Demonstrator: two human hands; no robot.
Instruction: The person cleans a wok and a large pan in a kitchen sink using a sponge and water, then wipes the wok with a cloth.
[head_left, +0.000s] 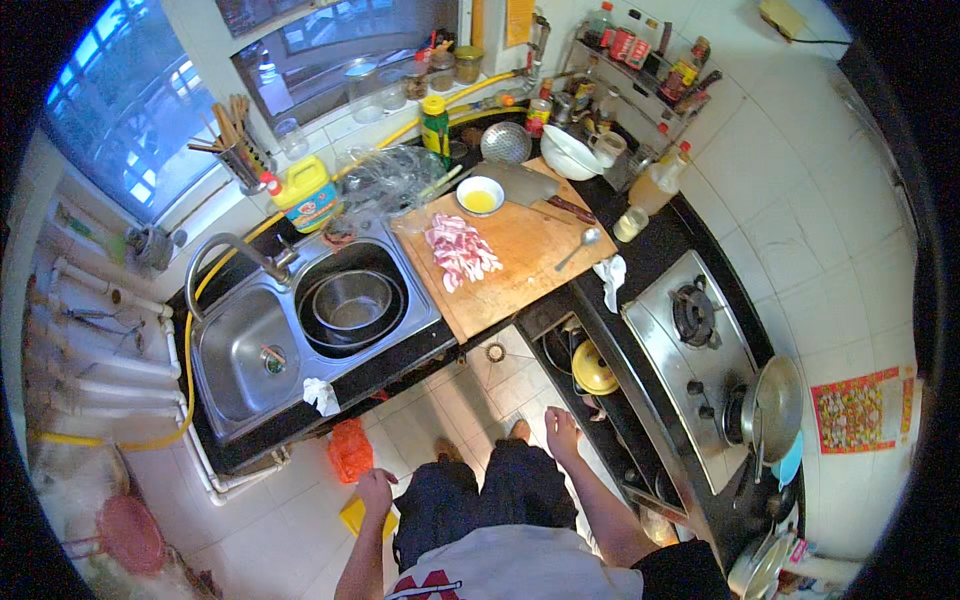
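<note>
Both of my hands hang beside my body over the tiled floor. My left hand (375, 493) holds nothing I can see; its fingers are loosely bent, near a red plastic bag (350, 450). By the open shelf under the counter is my right hand (562, 435), fingers loosely curled and no object visible in it. Ahead, a wooden cutting board (517, 262) bears a pile of sliced raw meat (459, 252). A small white bowl of yellow liquid (479, 199), a cleaver (529, 185) and a metal spoon (579, 248) lie on the board too.
A double steel sink (240, 375) with nested metal basins (352, 300) stands left. On the right are a gas stove (694, 375) and a wok (776, 409). White bowls (571, 152) and a yellow oil jug (304, 193) stand behind. A yellow-lidded pot (595, 367) sits under the counter.
</note>
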